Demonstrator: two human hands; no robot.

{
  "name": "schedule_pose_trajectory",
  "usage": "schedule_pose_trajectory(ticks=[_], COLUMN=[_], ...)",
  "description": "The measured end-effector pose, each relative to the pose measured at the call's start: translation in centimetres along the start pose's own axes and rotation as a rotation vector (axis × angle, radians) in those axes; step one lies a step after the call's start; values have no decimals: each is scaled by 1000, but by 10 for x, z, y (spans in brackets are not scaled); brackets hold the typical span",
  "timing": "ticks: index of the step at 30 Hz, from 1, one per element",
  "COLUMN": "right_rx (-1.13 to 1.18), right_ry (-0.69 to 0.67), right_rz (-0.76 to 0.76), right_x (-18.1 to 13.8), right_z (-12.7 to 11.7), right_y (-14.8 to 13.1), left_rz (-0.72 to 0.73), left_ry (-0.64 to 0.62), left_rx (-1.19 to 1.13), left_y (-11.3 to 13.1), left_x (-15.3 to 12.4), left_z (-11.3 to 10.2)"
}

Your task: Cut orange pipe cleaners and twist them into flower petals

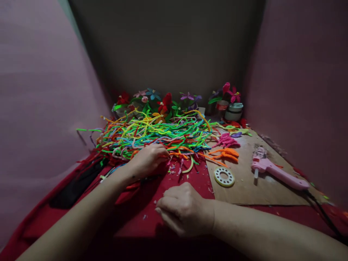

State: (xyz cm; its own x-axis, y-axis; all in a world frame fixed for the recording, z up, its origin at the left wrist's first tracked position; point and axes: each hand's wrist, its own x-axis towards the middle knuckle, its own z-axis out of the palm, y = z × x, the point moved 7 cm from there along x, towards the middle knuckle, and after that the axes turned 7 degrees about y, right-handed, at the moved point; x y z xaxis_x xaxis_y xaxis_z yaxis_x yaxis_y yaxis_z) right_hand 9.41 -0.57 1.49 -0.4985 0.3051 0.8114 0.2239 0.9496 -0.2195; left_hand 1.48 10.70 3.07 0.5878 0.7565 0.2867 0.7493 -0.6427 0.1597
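Observation:
A tangled heap of pipe cleaners (163, 130) in many bright colours lies across the middle of the table. My left hand (152, 157) is at the near edge of this heap, its fingers curled downward and pressed together; whatever is between the fingertips is hidden. Closer to me, my right hand (185, 208) is closed in a fist low over the red cloth (130, 221), and what it holds, if anything, cannot be seen. Between the two hands lie small fuzzy scraps (172, 168) and a pale curved pipe cleaner piece (189, 167).
On the cardboard (244, 192) to the right lie a pink glue gun (280, 174), a tape roll (224, 177), orange petals (228, 155) and pink petals (225, 140). Pipe cleaner flowers (164, 103) and a lidded jar (233, 111) stand behind. A black flat item (73, 190) lies left.

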Motion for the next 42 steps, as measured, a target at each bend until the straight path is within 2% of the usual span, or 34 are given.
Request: schedule_pose_trajectory(ticks=[4, 7, 10, 13, 16, 19, 20, 23, 26, 30, 34, 39, 42], right_rx=[33, 31, 54, 101, 186, 381, 469, 704, 841, 1142, 1345, 1272, 1198], right_ry=[-31, -19, 23, 110, 157, 209, 243, 369, 510, 669, 743, 740, 819], right_rz=[57, 105, 231, 442, 640, 825, 883, 992, 1015, 1092, 1154, 1137, 1075], right_x=[-1, 1, 2, 1, -3, -5, -5, -4, -1, 5, 20, 36, 37], right_z=[2, -1, -6, -12, -14, -11, -10, -10, -16, -22, -29, -47, -64], right_y=[6, 12, 27, 51, 70, 80, 82, 86, 93, 105, 109, 118, 128], left_rz=[61, 89, 55, -42, -153, -142, -100, 63, 94, -49, -215, -375, -439], left_ry=[52, 80, 104, 159, 318, 464, 456, 282, 160, 116, 11, -151, -172], left_rx=[449, 514, 340, -10, -325, -349, -291, -60, 19, -308, -702, -1107, -1279], left_y=[-5, -9, -21, -33, -38, -25, -16, 15, 28, 23, 20, 27, 26], left_x=[-4, -6, -8, -11, -15, -19, -18, -17, -18, -16, -16, -20, -21], left_z=[11, 10, 2, -9, -26, -43, -45, -31, -14, -6, 2, 20, 25])
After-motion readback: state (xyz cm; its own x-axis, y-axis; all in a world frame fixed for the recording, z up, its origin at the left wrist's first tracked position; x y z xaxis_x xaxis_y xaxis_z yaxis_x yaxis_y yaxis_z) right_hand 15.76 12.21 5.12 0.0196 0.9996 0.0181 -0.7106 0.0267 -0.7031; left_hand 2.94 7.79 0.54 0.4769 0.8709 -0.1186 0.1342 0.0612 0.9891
